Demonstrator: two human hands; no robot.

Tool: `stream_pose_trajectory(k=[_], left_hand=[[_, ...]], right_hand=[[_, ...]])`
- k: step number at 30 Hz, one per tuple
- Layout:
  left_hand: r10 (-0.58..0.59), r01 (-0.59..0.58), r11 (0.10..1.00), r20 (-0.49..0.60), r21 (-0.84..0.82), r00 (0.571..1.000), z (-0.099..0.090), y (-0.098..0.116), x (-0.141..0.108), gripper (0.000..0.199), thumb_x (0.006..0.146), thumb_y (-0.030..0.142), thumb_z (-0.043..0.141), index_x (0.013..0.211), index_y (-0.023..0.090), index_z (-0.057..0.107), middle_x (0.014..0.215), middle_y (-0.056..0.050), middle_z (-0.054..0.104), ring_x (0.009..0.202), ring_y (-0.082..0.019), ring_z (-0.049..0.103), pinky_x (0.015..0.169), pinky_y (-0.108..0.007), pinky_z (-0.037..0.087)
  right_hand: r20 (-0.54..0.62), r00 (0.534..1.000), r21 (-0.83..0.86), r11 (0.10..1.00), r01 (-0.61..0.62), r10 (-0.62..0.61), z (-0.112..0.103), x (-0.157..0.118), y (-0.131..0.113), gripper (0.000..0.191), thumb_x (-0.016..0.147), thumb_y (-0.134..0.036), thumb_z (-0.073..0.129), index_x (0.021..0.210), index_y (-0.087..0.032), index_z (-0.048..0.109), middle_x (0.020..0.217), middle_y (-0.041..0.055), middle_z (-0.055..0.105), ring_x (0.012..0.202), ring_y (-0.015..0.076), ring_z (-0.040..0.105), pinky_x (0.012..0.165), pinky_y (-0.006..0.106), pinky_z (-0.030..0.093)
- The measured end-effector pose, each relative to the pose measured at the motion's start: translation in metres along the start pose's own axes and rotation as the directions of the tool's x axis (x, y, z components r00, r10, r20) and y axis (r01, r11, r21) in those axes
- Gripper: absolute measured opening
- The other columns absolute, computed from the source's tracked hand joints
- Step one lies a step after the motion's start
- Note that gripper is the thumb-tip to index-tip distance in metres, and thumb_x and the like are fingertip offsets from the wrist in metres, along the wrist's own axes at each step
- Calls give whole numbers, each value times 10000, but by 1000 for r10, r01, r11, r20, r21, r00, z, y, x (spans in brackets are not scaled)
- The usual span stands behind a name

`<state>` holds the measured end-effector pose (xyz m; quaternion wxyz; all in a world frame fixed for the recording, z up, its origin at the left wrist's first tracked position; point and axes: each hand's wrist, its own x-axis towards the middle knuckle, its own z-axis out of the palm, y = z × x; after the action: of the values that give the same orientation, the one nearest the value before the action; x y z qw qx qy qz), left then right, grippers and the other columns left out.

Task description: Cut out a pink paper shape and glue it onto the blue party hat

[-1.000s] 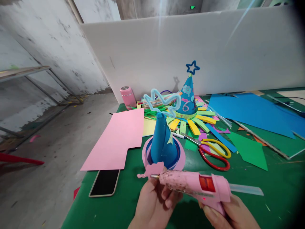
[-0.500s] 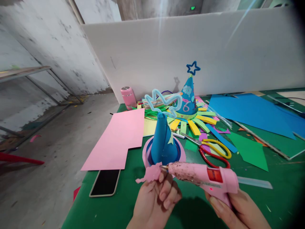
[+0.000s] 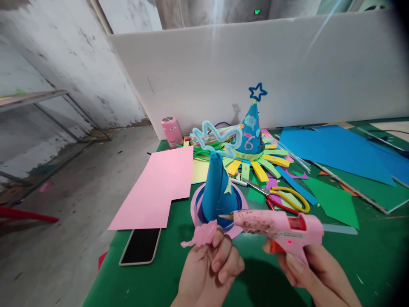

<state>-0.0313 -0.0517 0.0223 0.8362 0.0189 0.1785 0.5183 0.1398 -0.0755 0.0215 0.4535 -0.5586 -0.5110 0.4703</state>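
Note:
Between the thumb and fingers of my left hand (image 3: 212,264) is a small pink paper cutout (image 3: 203,234) with shiny glue on its narrow end. My right hand (image 3: 311,266) grips a pink hot glue gun (image 3: 277,226) by its handle, a finger at the orange trigger. Its stained nozzle points left, apart from the cutout and just above it. A clear glue stick (image 3: 340,229) juts from the gun's rear. Behind my hands stands a blue paper cone hat (image 3: 220,192) with a pink brim and a light-blue fuzzy wire shape (image 3: 209,128) on top.
A second blue cone hat (image 3: 251,134) with a star stands behind, among paper strips. Red-and-yellow scissors (image 3: 289,198) lie right of the nearer hat. At left are pink paper (image 3: 156,183), a phone (image 3: 140,246) and a pink bottle (image 3: 171,131). Blue sheets (image 3: 332,149) lie far right.
The glue gun's nozzle has lifted off the cutout and moved slightly up and right. My left hand keeps the cutout in nearly the same place.

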Motion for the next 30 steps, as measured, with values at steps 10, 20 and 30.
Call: stream_pose_trajectory(k=[10, 20, 30], left_hand=[[-139, 130, 990, 242, 55, 960, -5, -23, 6, 199, 737, 314, 481, 606, 177, 420, 379, 76, 291, 316, -57, 265, 450, -230, 204], [-303, 260, 949, 279, 180, 911, -8, -34, 7, 226, 765, 375, 449, 644, 184, 433, 376, 78, 314, 323, -71, 281, 468, -245, 258], [-359, 314, 925, 218, 215, 908, -4, -33, 3, 266, 778, 405, 444, 632, 183, 438, 371, 74, 334, 354, -85, 314, 510, -249, 285]], right_hand=[[-152, 967, 362, 922, -137, 204, 29, 21, -7, 271, 550, -315, 709, 686, -156, 537, 498, -44, 526, 370, 43, 355, 323, 152, 287], [-82, 970, 373, 910, -182, 228, 25, 19, -15, 293, 495, -273, 737, 696, -157, 559, 638, 21, 638, 550, 158, 580, 460, 238, 470], [-30, 982, 368, 915, -164, 188, 22, 21, -10, 263, 534, -240, 716, 723, -164, 549, 644, 10, 634, 573, 156, 588, 515, 245, 487]])
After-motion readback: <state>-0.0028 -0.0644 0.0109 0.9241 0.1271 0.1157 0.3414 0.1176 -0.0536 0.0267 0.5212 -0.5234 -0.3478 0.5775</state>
